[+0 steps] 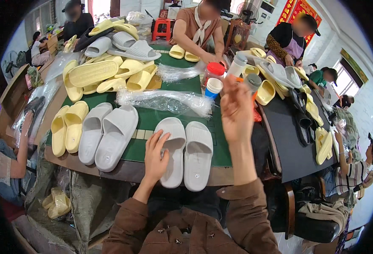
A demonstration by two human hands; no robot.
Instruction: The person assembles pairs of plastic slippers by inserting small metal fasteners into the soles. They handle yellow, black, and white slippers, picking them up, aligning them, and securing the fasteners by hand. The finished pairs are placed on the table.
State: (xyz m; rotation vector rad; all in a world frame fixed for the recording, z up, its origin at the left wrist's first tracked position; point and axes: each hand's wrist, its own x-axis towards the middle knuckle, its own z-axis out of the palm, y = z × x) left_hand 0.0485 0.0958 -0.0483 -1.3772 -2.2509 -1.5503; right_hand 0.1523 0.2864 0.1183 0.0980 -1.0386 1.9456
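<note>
A pair of grey slippers lies side by side at the table's front edge, the left slipper (172, 152) next to the right slipper (198, 156). My left hand (155, 155) rests against the left slipper's outer side and strap, fingers spread. My right hand (237, 111) is raised at the right of the table, in front of a white bottle (236, 67) and a grey-lidded container (252, 81). Its fingers are blurred, with bits of orange showing behind them; whether it holds anything cannot be made out. Left of the pair lie grey slippers (117, 137) and yellow slippers (70, 127).
A heap of yellow and grey slippers (94, 73) fills the back left. Clear plastic bags (165, 100) lie across the green mat (142, 146). A red-lidded jar (214, 73) and a blue-and-white cup (213, 88) stand at the middle right. Several other people work around the tables.
</note>
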